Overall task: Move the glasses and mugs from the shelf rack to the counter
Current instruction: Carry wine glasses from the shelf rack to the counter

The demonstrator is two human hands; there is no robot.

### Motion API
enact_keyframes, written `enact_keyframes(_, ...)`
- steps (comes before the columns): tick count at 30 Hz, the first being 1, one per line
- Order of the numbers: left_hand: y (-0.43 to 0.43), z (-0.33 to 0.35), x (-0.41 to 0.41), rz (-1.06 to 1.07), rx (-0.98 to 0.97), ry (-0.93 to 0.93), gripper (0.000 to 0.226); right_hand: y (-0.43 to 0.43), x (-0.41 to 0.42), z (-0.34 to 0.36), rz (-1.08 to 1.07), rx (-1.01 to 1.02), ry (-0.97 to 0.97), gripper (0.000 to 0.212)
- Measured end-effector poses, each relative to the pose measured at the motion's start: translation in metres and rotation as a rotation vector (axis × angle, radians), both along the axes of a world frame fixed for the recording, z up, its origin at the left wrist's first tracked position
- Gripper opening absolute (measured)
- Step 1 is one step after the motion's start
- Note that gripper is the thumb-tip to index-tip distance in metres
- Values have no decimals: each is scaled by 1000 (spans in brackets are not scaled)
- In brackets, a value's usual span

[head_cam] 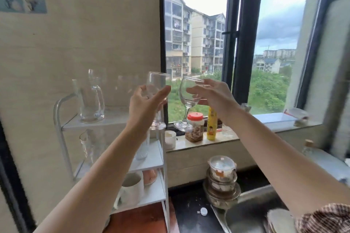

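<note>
Two empty glasses: my left hand [145, 101] grips a tall glass [156, 89] over the rack's [56, 113] right edge; my right hand [211, 94] grips a wine glass [188, 93] just beside it. One empty mug [92, 100] stands on the top shelf.

1 tall glass [156, 89] and stemmed wine glass [189, 98] gripped beside shelf rack [106, 123], glass mug [91, 100] on top tier

White shelf rack [113, 122] holds a glass mug [91, 98] on top, a white mug [130, 189] below.
</note>
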State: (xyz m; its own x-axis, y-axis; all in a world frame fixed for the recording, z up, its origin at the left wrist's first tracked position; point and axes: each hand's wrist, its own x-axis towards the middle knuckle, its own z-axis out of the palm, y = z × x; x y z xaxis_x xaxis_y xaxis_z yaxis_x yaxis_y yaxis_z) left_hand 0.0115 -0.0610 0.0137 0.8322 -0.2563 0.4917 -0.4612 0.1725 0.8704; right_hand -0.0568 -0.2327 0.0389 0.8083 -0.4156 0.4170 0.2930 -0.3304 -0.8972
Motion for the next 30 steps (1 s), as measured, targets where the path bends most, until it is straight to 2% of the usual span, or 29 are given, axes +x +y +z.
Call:
enact_keyframes(2, -25, -12, -17, -96, 11, 31, 79, -26, -33, -12, -38, 30, 22, 64)
enact_keyframes(5, -75, -33, -47, -268, 20, 93, 76, -68, -91, -31, -130, 54, 61, 58)
enact_keyframes(9, -149, -60, -105, -464, 80, 136, 73, -128, -175, -55, -280, 108, 84, 59)
enact_keyframes(12, -209, -80, -162, -563, 130, 170, 77, -174, -248, -71, -393, 117, 131, 62)
enact_keyframes(17, -315, -120, -274, -683, 161, 281, 55, -254, -382, -99, -520, 150, 188, 58)
enact_keyframes(19, -356, -133, -320, -721, 174, 314, 56, -284, -435, -110, -578, 171, 200, 54)
enact_keyframes(27, -507, -164, -498, -918, 317, 286, 60, -379, -634, -141, -855, 210, 262, 58)
enact_keyframes(30, -559, -174, -561, -966, 349, 252, 50, -414, -699, -155, -967, 226, 283, 60)
